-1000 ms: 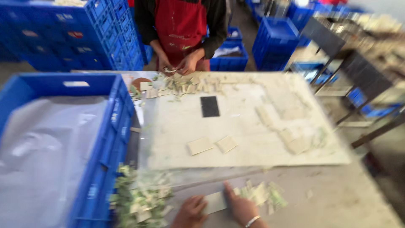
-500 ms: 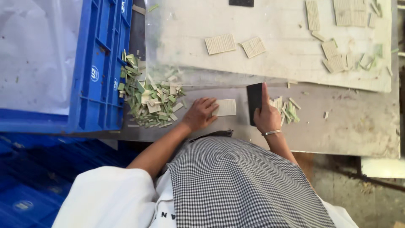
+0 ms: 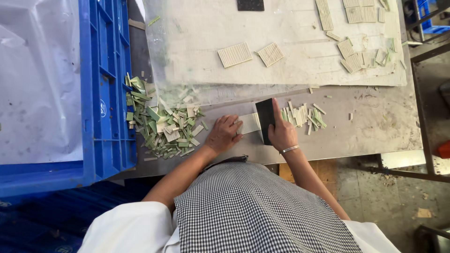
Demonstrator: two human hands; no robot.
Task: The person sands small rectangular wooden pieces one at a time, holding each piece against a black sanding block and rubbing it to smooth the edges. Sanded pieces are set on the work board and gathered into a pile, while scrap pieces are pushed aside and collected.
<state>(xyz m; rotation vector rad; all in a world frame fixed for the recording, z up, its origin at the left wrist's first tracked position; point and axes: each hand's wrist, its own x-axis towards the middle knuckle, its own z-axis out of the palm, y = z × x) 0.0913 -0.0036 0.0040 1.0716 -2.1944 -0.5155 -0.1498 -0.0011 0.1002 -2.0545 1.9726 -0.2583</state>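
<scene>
The blue crate point(image 3: 105, 93) beside me is lined but empty — a big heap of green offcuts point(image 3: 161, 124) lies against it, with a smaller pile of cut strips point(image 3: 300, 115) at my right. My left hand point(image 3: 224, 133) presses flat, fingers spread, on the pale slatted sheet point(image 3: 248, 123), and my right hand point(image 3: 281, 131) grips the dark block point(image 3: 265, 119) upright on its edge — much trimmed, I judge, with more sheets waiting above.

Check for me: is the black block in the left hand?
No, the black block is gripped by the right hand, while the left hand presses flat on the pale sheet beside it.

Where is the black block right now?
In the head view, the black block stands under the right hand, between a pale sheet and loose strips.
</scene>
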